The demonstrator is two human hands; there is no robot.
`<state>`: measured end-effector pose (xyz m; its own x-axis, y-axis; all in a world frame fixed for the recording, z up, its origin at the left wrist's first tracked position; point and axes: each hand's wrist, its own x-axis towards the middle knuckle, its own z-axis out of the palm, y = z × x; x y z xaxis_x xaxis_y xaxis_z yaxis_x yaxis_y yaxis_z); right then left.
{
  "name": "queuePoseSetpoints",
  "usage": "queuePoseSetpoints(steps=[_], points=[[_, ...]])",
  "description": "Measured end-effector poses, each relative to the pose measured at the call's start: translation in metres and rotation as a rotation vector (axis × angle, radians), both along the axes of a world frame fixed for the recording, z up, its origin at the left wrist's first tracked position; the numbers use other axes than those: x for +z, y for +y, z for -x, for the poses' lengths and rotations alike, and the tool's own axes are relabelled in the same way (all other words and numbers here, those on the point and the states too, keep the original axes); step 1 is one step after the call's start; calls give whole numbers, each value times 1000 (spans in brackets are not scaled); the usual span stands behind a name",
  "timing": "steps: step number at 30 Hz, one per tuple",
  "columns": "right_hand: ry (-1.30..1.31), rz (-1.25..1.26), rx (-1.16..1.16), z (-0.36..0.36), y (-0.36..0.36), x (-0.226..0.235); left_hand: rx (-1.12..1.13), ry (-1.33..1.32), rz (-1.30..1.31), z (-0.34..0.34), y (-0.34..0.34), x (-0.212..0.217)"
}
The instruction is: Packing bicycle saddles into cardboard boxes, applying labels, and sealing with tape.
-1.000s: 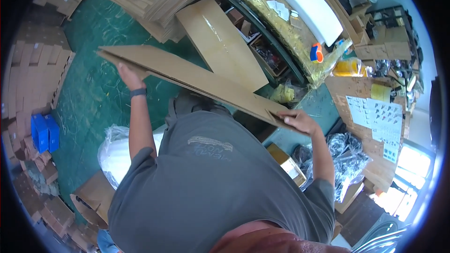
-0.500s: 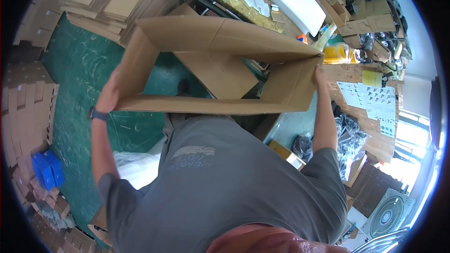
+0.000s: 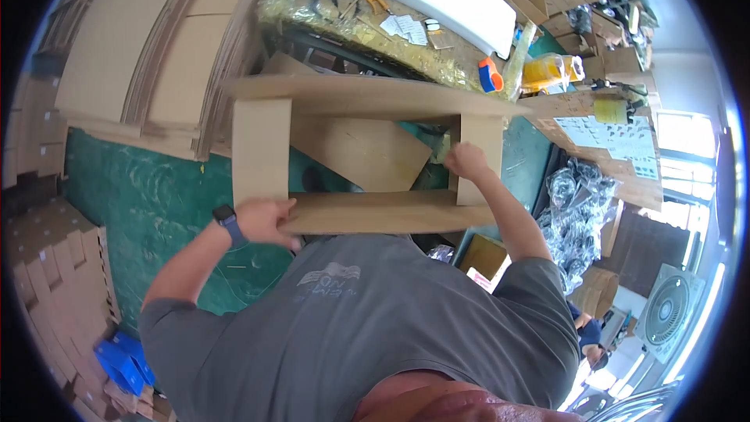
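Note:
A brown cardboard box [image 3: 383, 211] stands in front of my body, its middle open so that the green floor shows through. Its left end flap [image 3: 262, 148] and right end flap [image 3: 480, 129] are turned inward, while the long far flap [image 3: 367, 94] slants across the back. At the near left corner my left hand [image 3: 267, 221], with a watch on its wrist, grips the near long flap between thumb and fingers. My right hand [image 3: 467, 161] is closed at the inner edge of the right end flap; its fingertips are hidden.
Flat cardboard sheets [image 3: 117, 55] are stacked at the far left. Beyond the box stands a cluttered workbench [image 3: 391, 39] with an orange and blue tape dispenser [image 3: 491, 75]. A loose cardboard piece [image 3: 359, 152] lies below the box. Wrapped black bundles [image 3: 578, 203] are at the right; another person [image 3: 591, 336] is behind them.
The box has come down and turned upright, and its end flaps are folded in. My left hand moved to the near left corner; my right hand moved inward to the right flap.

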<state>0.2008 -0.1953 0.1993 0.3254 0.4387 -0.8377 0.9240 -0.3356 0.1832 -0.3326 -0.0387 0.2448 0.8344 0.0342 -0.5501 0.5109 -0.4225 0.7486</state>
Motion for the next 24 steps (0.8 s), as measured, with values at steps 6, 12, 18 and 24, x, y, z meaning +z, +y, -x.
queuePoseSetpoints(steps=[6, 12, 18, 24], points=[[-256, -1483, 522, 36, 124, 112, 302, -393, -772, -58, 77, -68], [3, -1487, 308, 2, 56, 9, 420, -454, -1116, -66, 2, -105], [383, -1266, 396, 5, -27, 13, 320, -398, -1050, -166, -20, -69], [-42, -1476, -331, -210, 66, -78, 312, -119, -905, -207, -13, -89]])
